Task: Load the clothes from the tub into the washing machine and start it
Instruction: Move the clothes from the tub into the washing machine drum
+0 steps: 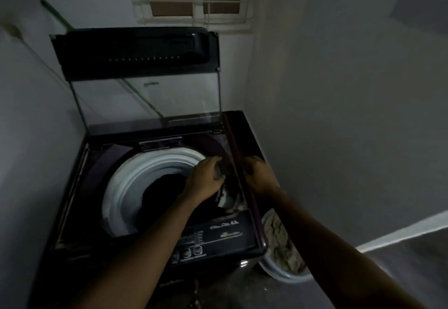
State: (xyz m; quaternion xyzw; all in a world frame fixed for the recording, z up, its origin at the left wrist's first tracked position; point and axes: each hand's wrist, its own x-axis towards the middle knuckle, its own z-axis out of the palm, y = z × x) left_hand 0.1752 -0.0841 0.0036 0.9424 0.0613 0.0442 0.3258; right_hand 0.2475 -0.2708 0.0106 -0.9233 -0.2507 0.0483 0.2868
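**Grip state.** The left grip (206, 178) has its fingers curled around a small dark item (219, 171) at the right side of the machine opening. The view is too dim and blurred to show whether this item is a garment or a part of the machine. The right grip (258, 175) sits just beside it, over the right edge of the washing machine (244, 124). Its fingers look bent, but it cannot be told whether they hold anything.

**Machine.** The lid (145, 100) stands upright, fully open. The white ring of the drum (131, 187) is exposed. The drum interior reads as a dark mass, so its contents cannot be confirmed. The control panel (218, 233) lies along the near edge, and neither hand touches it.

**Task item.** The tub (278, 277) rests on the floor, just beside the machine's right front corner. It holds the clothes (283, 248), a pale, crumpled heap that reaches about to the rim.

**Progress, as a judgement.** Loading is at an early or middle stage. Access to the drum is ready, but clothes remain in the tub. Steps left are to transfer the heap, lower the lid, and start the cycle from the panel.
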